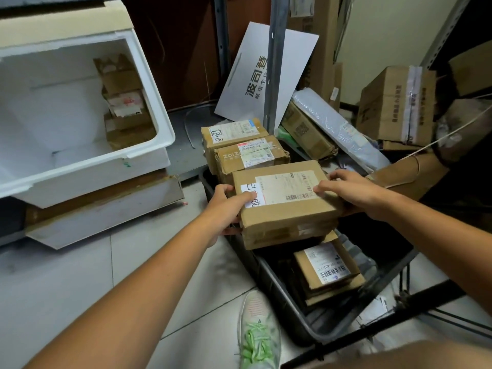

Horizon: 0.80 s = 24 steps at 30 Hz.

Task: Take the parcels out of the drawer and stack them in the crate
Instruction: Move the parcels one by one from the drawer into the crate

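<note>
Shoe (259, 339) with green laces stands nearest, beside the dark drawer (327, 328). One small parcel (327, 265) lies inside it, its barcode label partly reading "K02". Over the drawer's far end, the left hand (226, 206) and right hand (351, 193) grip one flat parcel (285, 209) by opposite edges; it carries a printed barcode label and a white handwritten sticker. Two parcels sit behind: a box printed "ZaiZ" (250, 155) and a hand-marked box (231, 131). Far left, the white foam crate (149, 83) holds stacked cartons (125, 102), their count unclear.
</note>
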Each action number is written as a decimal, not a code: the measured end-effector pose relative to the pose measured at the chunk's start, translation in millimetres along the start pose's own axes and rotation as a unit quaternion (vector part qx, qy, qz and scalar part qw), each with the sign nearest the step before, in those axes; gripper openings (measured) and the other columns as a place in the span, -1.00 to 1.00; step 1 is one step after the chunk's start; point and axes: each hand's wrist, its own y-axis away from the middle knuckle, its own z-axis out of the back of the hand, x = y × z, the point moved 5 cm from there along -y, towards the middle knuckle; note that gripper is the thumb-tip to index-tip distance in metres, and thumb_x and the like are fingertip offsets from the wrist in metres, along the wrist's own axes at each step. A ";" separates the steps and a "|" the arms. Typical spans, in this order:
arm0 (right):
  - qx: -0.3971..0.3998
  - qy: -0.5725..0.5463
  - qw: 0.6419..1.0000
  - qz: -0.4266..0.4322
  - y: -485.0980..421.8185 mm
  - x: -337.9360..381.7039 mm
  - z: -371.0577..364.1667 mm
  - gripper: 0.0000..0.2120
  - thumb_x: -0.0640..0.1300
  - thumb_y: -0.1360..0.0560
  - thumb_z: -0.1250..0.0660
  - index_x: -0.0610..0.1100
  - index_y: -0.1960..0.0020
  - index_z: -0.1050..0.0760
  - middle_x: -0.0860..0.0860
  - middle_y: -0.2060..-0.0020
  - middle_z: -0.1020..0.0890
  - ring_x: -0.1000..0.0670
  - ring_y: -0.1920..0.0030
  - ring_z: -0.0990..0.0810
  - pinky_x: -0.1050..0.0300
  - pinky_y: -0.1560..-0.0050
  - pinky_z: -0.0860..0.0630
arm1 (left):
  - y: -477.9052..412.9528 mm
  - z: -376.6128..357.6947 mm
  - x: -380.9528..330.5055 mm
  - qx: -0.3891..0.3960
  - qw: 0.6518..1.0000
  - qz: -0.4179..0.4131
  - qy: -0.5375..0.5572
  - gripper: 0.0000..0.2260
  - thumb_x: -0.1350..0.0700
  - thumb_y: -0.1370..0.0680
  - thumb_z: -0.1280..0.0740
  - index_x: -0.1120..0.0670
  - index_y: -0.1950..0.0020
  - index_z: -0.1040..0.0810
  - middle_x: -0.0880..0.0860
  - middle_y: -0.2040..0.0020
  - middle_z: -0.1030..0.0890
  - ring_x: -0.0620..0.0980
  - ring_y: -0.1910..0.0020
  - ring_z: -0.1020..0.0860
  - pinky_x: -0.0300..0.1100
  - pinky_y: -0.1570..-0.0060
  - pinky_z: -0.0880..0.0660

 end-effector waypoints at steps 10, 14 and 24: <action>-0.004 0.027 1.000 0.011 -15.4 3.8 -1.6 -0.71 -0.01 -0.50 -0.42 -0.06 -0.18 -0.52 -0.03 -0.04 -0.58 -0.02 0.02 -0.55 0.11 0.25 -0.45 | -13.7 -3.6 8.4 -0.004 1.000 0.011 0.009 -0.53 -0.07 -0.56 -0.42 -0.07 -0.37 -0.28 0.00 -0.09 -0.63 0.00 0.05 -0.68 -0.11 0.22 -0.64; -0.004 0.023 1.000 0.008 -20.4 -1.8 -2.8 -0.67 -0.01 -0.49 -0.43 -0.06 -0.22 -0.50 -0.05 -0.09 -0.58 -0.04 -0.01 -0.54 0.10 0.23 -0.45 | -15.9 -6.6 10.3 -0.003 1.000 0.016 0.009 -0.50 -0.06 -0.55 -0.43 -0.07 -0.39 -0.27 0.00 -0.12 -0.62 0.01 0.01 -0.66 -0.10 0.21 -0.63; -0.007 0.016 1.000 0.012 -30.4 -9.0 -3.7 -0.66 0.02 -0.48 -0.47 -0.08 -0.18 -0.51 -0.06 -0.10 -0.59 -0.04 -0.06 -0.55 0.08 0.19 -0.45 | -22.7 -7.1 20.7 -0.011 0.999 0.038 0.023 -0.48 -0.08 -0.55 -0.42 -0.06 -0.42 -0.28 0.01 -0.17 -0.60 0.04 -0.06 -0.63 0.07 -0.04 -0.65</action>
